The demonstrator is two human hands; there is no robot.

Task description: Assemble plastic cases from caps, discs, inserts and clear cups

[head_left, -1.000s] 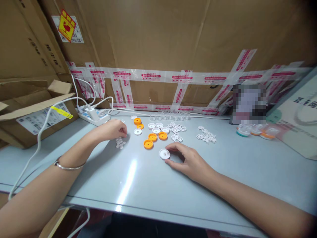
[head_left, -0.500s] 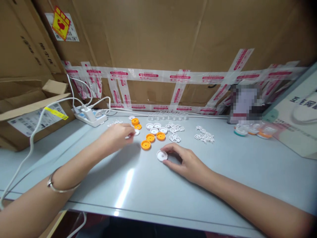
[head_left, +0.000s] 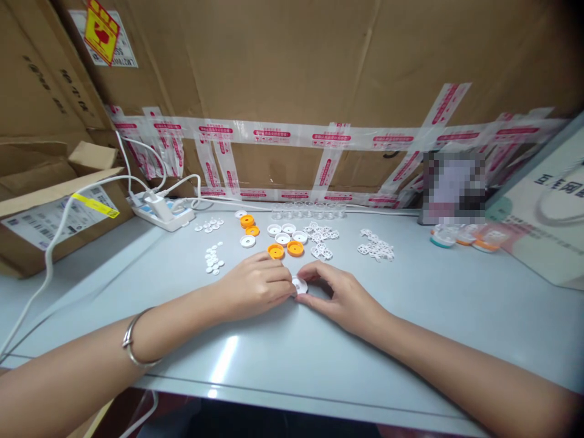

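My right hand [head_left: 340,295] rests on the table with thumb and fingers closed around a round white plastic cap [head_left: 300,285]. From the left, my left hand [head_left: 260,283] reaches to the same cap, its fingers pinched at the cap's near-left side. Whatever its fingertips hold is hidden. Just beyond my hands lie an orange cap [head_left: 295,248] and another orange cap [head_left: 275,251]. Behind those is a group of white caps [head_left: 283,238]. White openwork pieces [head_left: 322,250] lie beyond my right hand. Small white discs [head_left: 213,260] are scattered left of my left hand.
Clear round cups [head_left: 309,211] line the back. More openwork pieces [head_left: 376,246] lie right of centre. A power strip [head_left: 162,213] with white cables and an open carton [head_left: 59,207] stand left. Capped clear containers [head_left: 442,236] are at right. A large cardboard box [head_left: 283,73] walls the back.
My left hand has come right and nearer, from beside the back-left rings to the white cap. My right hand has stayed around the cap. The small discs are now uncovered.
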